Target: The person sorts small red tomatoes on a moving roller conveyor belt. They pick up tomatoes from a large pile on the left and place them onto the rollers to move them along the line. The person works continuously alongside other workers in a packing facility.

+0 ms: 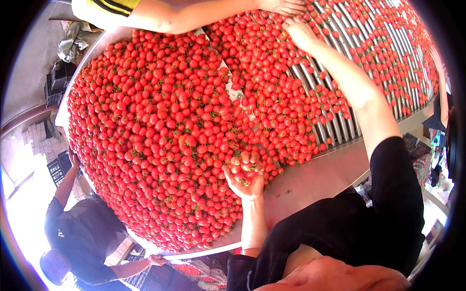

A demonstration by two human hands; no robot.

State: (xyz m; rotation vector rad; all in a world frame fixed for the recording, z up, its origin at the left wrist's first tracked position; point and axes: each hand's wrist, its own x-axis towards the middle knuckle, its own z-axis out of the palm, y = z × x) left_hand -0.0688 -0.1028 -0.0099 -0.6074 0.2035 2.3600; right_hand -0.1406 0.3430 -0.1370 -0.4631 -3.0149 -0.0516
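Note:
My left hand [245,182] is palm up at the near edge of the heap, its fingers curled around several cherry tomatoes [248,168]. Far forward, my right hand [301,35] reaches over the tomatoes where they meet the metal rollers [320,69]; what lies under its fingers is hidden. Just beyond it is another person's hand [282,6], low over the tomatoes. A deep heap of red cherry tomatoes [156,120], many with green stems, fills the left side. Part of a pale strip [233,91] shows between the heap and the tomatoes towards the rollers.
The metal table's near rim [291,189] runs in front of me. At the lower left a person in a dark shirt [87,232] grips the heap's edge. Black crates [58,82] stand on the floor at left. Another person's arm [442,87] shows at far right.

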